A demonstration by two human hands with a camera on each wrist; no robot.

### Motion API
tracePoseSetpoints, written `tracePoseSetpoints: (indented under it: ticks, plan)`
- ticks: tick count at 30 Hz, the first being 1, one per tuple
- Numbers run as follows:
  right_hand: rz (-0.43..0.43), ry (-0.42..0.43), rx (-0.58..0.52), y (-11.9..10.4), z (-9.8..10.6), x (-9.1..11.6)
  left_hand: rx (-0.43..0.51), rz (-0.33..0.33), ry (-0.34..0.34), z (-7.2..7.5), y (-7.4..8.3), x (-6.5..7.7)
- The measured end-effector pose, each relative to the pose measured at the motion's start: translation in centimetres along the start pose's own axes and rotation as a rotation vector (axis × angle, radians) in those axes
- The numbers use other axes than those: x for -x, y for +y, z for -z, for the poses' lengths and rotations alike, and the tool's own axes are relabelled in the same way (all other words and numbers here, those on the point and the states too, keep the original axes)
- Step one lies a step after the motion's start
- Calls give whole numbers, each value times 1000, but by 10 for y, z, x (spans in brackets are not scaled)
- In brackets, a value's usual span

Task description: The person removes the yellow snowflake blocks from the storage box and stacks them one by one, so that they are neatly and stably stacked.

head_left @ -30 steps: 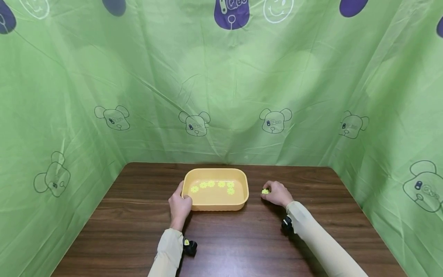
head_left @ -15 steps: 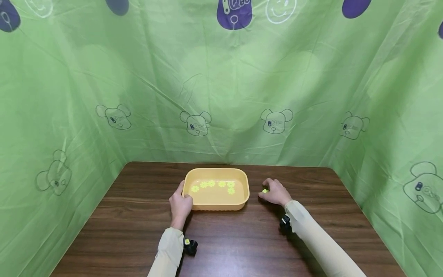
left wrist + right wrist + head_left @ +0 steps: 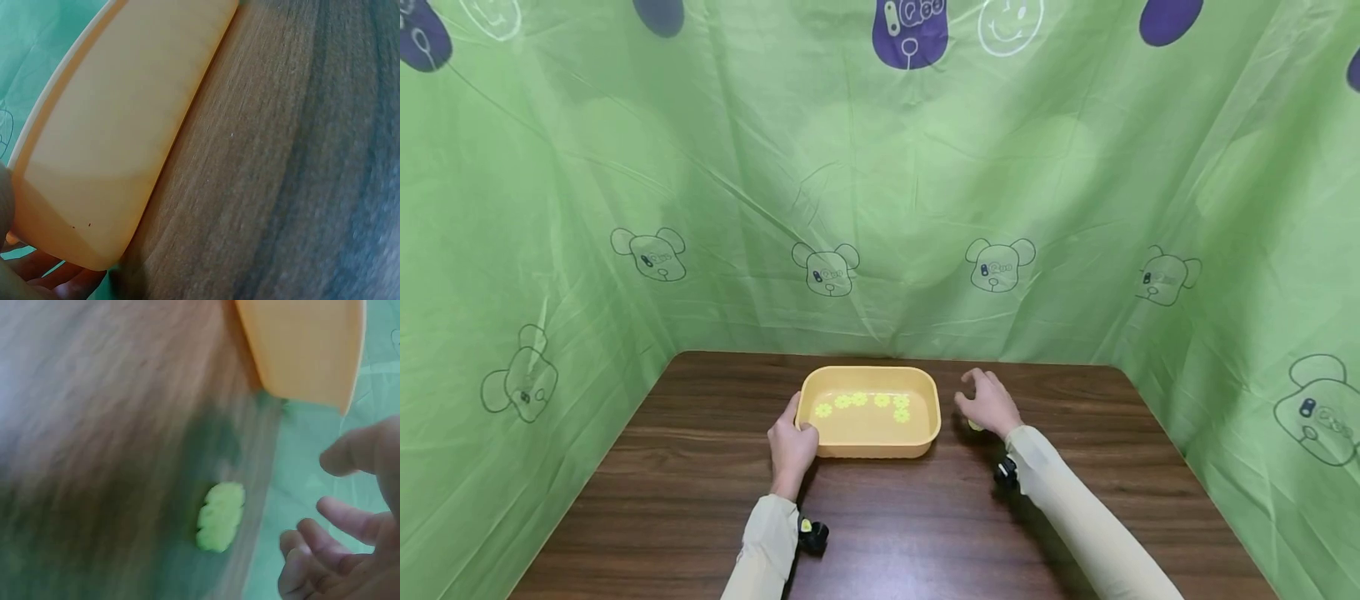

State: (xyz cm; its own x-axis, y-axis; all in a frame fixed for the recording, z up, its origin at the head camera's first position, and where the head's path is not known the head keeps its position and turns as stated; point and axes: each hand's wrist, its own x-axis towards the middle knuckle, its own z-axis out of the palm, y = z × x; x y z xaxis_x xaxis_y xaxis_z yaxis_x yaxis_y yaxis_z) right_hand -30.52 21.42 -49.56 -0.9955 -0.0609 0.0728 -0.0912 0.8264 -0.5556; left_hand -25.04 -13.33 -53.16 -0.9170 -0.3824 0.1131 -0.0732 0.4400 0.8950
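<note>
A shallow yellow plastic basin (image 3: 868, 437) stands on the table, with several yellow-green flower-shaped pieces (image 3: 859, 400) on its floor, mostly toward the back and right. My left hand (image 3: 793, 450) grips the basin's left side, thumb at the rim and fingers round the outer wall; the left wrist view shows its fingers (image 3: 69, 281) beneath the basin's corner. To the right of the basin, my right hand (image 3: 990, 405) is raised with thumb and fingers spread, holding nothing. Below it on the table lies one yellow-green scalloped piece (image 3: 221, 517), mostly hidden by the hand in the head view.
Brown wood-grain table (image 3: 880, 525) runs in front of the basin and to both sides. A green curtain (image 3: 887, 192) printed with bear faces encloses the back and sides. A small black camera (image 3: 813, 537) sits on the left wrist, another (image 3: 1006, 472) on the right.
My right hand has let go of the yellow-green piece, risen off it and shifted slightly left, its fingers spreading. The left hand and the basin stay in place.
</note>
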Motion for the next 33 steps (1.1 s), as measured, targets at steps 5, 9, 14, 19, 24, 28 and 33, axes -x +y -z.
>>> tracePoseSetpoints:
  ticks: [5,9,14,19,24,28,33]
  plan:
    - [70,57,-66,-22,2,-7,-3,2,-1,-1,-1,1]
    - [134,73,-73,-43,0,-13,-3,-6,6,-1,0,1]
    - [175,27,-103,-67,-12,-18,-11,-10,17,-1,0,3]
    - [148,-49,-110,-84,-30,-17,-16,-22,30,-3,0,5]
    - [132,-85,-47,-97,-45,-14,-12,-33,32,-5,0,4]
    - [169,-83,64,-100,-55,-15,-8,-42,32,-5,-1,3]
    - [140,-129,160,-102,-64,-14,-11,-38,28,-3,-1,3]
